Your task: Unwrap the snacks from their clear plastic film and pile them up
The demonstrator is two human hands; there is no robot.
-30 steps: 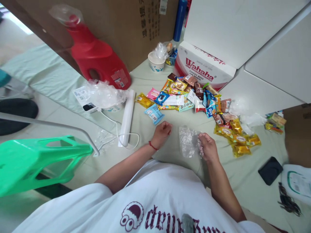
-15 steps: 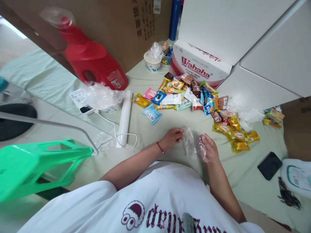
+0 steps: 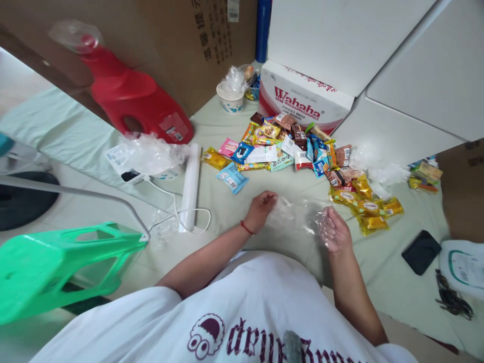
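Clear plastic film (image 3: 297,216) spans the gap between two bare hands above the near edge of a pale green sheet (image 3: 225,214). The left hand (image 3: 262,207), above a red bracelet (image 3: 247,228), has its fingertips clamped on one end of the film; the right hand (image 3: 335,229), fingers curled, is closed on the other. Between the hands the film hangs creased and see-through; whether it has an open mouth cannot be told. A pile of snacks (image 3: 282,146) lies toward the far edge, before a Wahaha box (image 3: 304,101), with a blue packet (image 3: 232,177) set apart on its near side. Yellow packets (image 3: 372,207) lie near the right hand, and a flat black object (image 3: 421,252) rests toward the right edge. Near the left edge, a cable (image 3: 207,217) loops over a white bar (image 3: 190,189).

The film itself looks like the weak point: thin as it appears, it could split if the hands pull too hard. The left fingertips seem to pinch only a small edge, so that end could slip free and let the film crumple. A wide swing of the right hand might scatter the yellow packets; the left forearm, reaching outward, could snag the cable.
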